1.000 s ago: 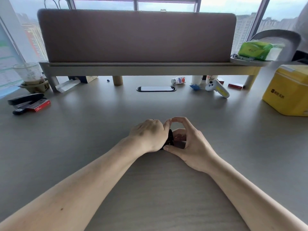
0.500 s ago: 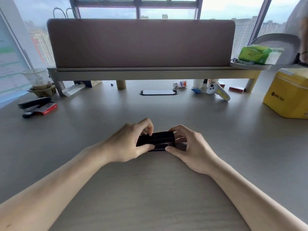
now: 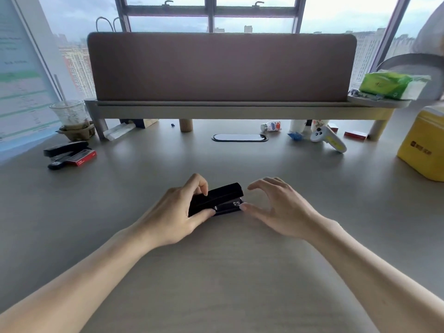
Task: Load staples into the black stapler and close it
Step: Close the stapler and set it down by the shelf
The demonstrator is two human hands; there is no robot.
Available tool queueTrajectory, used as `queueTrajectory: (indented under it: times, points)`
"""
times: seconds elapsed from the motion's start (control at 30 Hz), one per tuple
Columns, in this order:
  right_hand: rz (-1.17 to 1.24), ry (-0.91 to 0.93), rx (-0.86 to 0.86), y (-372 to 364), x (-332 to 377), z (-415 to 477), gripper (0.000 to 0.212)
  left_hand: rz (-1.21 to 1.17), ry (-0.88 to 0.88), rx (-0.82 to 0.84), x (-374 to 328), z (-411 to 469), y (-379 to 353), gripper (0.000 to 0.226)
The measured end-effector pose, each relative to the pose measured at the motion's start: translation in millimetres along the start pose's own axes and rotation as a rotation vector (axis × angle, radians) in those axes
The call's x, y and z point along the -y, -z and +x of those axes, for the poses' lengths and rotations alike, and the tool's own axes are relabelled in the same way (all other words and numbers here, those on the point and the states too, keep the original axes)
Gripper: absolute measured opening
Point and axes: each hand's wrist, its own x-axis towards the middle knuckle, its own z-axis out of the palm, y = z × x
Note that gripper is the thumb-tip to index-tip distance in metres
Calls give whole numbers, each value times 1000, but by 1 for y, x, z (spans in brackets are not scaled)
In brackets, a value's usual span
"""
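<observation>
No text here can be made out with certainty. The yellow box (image 3: 425,145) at three o'clock bears a dark logo and a few characters on its side, too blurred to read. The printed sheet (image 3: 21,87) at nine o'clock, the red box (image 3: 83,157) at ten and the small bottle (image 3: 271,126) at one carry illegible print.

desk (image 3: 120,212): grey wood-grain | divider panel (image 3: 221,68): brown, on raised shelf | windows (image 3: 211,18): daylight, city towers
</observation>
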Motion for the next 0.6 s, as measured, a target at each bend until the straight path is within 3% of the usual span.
queueTrajectory:
  times: [0.2,0.37,0.6]
  points:
    - [11,53,49,-11,-11,14,66,36,37,-42,13,16,1,35]
    - [-15,94,56,-16,-19,22,70,37,150,-207,38,80,-10,35]
    - [-12,105,56,-18,-25,42,70,123,305,-270,71,154,-34,30]
